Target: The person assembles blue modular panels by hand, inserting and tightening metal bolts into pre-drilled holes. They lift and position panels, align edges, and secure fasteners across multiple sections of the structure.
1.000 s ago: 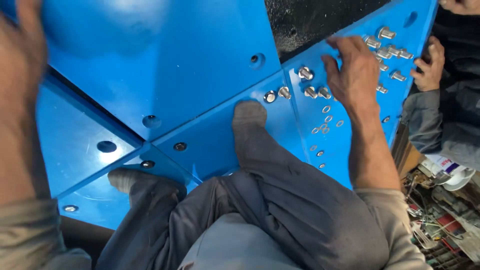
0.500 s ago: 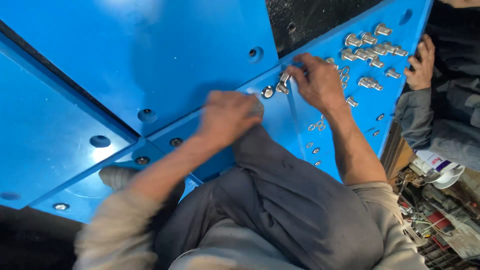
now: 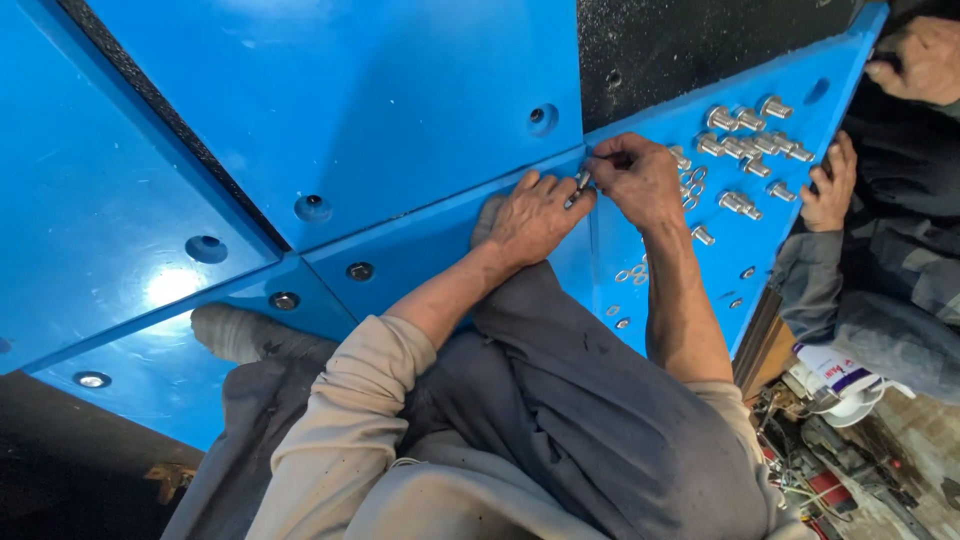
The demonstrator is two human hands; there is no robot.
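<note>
The left hand (image 3: 530, 218) lies knuckles up on the blue steel plate (image 3: 400, 90), its fingers curled loosely together, with a small silver bolt (image 3: 579, 184) pinched at the fingertips. The right hand (image 3: 640, 180) sits just beside it, touching at the fingertips; its thumb and forefinger are pressed together on the same bolt, the other fingers folded under. The bolt sits right between the two hands, at the seam where the large plate meets a narrower blue flange plate (image 3: 660, 300).

Beyond the right hand, further along the flange plate, a cluster of loose silver bolts (image 3: 745, 140) lies on the blue surface. Nearer the right wrist a few small washers (image 3: 630, 275) are scattered on the same plate. Behind the left hand, back along the forearm, bolt heads (image 3: 359, 271) already sit in holes of the plate, and an open hole (image 3: 205, 248) shows further off. Below both hands are the person's knees in dark grey trousers (image 3: 600, 420), and a foot in a pale sock (image 3: 235, 335) rests on the plate by the left elbow.

Past the loose bolts, a co-worker's hand (image 3: 828, 185) grips the edge of the flange plate, and a second co-worker's hand (image 3: 920, 60) is at the upper corner
</note>
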